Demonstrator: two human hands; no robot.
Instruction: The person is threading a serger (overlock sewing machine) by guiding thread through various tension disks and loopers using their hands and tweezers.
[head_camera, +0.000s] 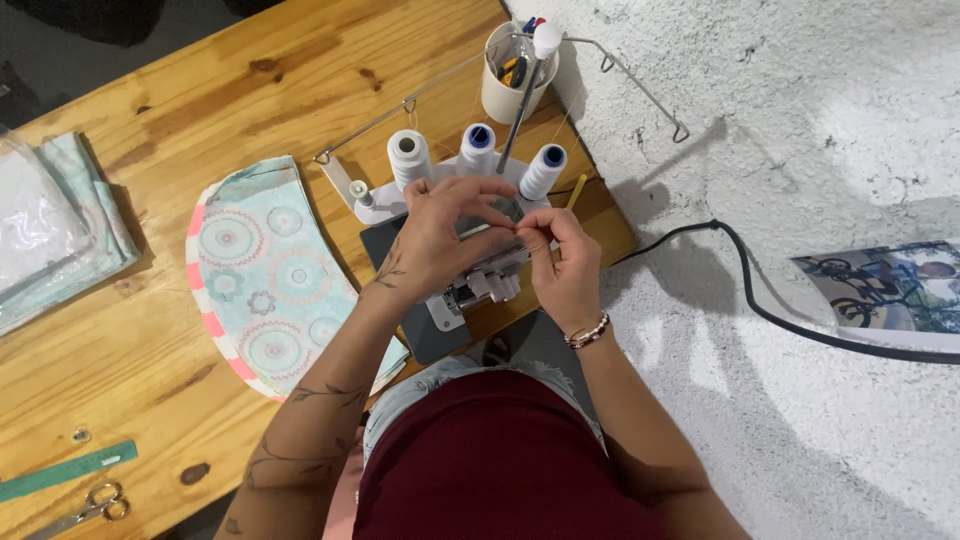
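Note:
A white serger sewing machine (478, 285) stands on a dark mat at the table's far edge, with three white thread cones (409, 155) behind it. My left hand (440, 235) rests on top of the machine, fingers curled over its upper part. My right hand (565, 265) is beside it, thumb and forefinger pinched on a thin thread (527, 238) running between the two hands. The machine's needle area is hidden under my hands.
A curved stack of pale blue patterned fabric pieces (265, 285) with pink-striped edging lies left of the machine. Folded fabric and clear plastic (50, 230) sit at the far left. Scissors (95, 505) and a green ruler (65, 470) lie bottom left. A cup of tools (515, 75) stands behind; a black cable (770, 310) crosses the floor.

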